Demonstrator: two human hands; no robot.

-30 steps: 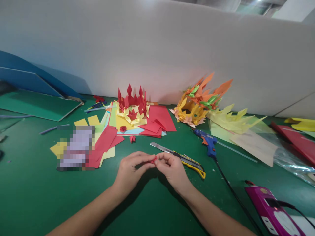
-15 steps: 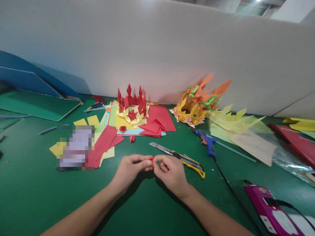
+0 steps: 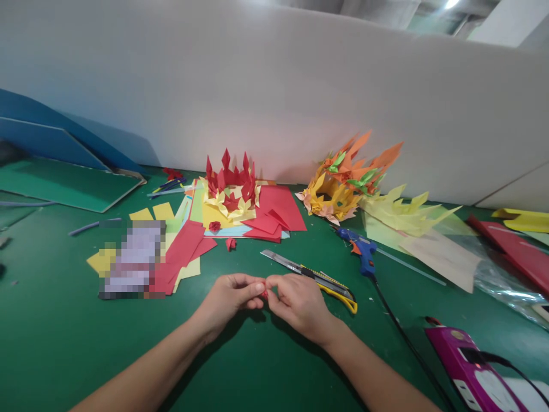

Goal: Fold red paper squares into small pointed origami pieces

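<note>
A small piece of folded red paper (image 3: 265, 294) is pinched between my two hands, mostly hidden by the fingers. My left hand (image 3: 234, 294) grips it between thumb and forefinger. On its other side, my right hand (image 3: 295, 300) has thumb and fingertips closed at its edge. A yellow utility knife (image 3: 330, 284) lies just behind my right hand, blade out. Two small folded red paper flowers, one nearer (image 3: 231, 244) and one farther (image 3: 215, 226), lie beyond my hands. Behind them stands a red and yellow paper crown (image 3: 231, 194) on colored sheets.
A blue glue gun (image 3: 362, 249) lies to the right, its cord running toward a purple power strip (image 3: 476, 366). Orange and yellow paper crowns (image 3: 330, 197) stand at the back. Red paper strips (image 3: 182, 252) and a blurred-out rectangular object (image 3: 135, 257) are on the left.
My right hand has turned slightly, its fingers shifting on the red paper, and more of the paper's lower part shows. My left hand stays nearly in place. The view has tilted slightly.
</note>
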